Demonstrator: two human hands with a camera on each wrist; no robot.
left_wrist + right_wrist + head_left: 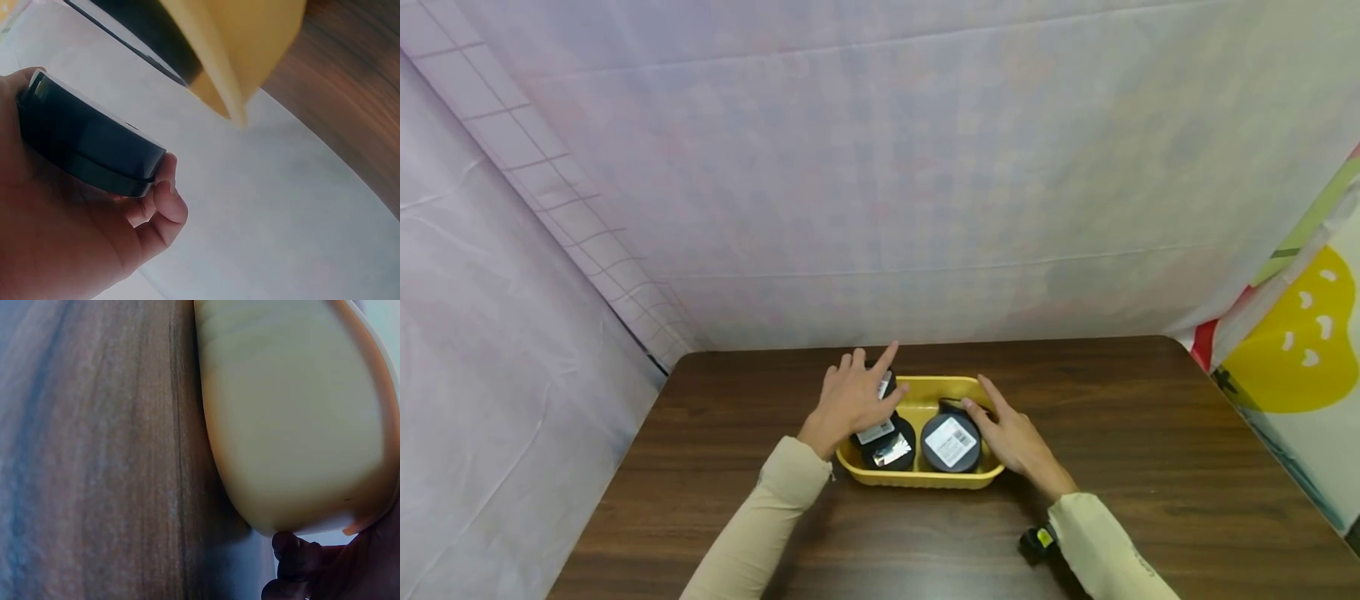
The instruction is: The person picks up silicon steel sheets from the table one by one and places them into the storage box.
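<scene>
A yellow basket (917,480) stands on the table with several round black containers in it. At its right end my right hand (1018,437) grips the rim, thumb over the inside; in the right wrist view its fingers (297,556) curl around the outer wall. Above the left end, my left hand (850,400) holds a round black container (87,137) by its edge, between thumb side and curled fingertips. A dark round container (951,443) with a white barcode label lies in the right half. Another, a black container (901,437) with a shiny silver label, lies in the left half.
A small black object with a yellow-green patch (1037,542) lies on the brown wooden table (1150,450) by the right sleeve. A pale cloth (925,167) hangs behind the table's far edge, and another white cloth (490,375) hangs at the left.
</scene>
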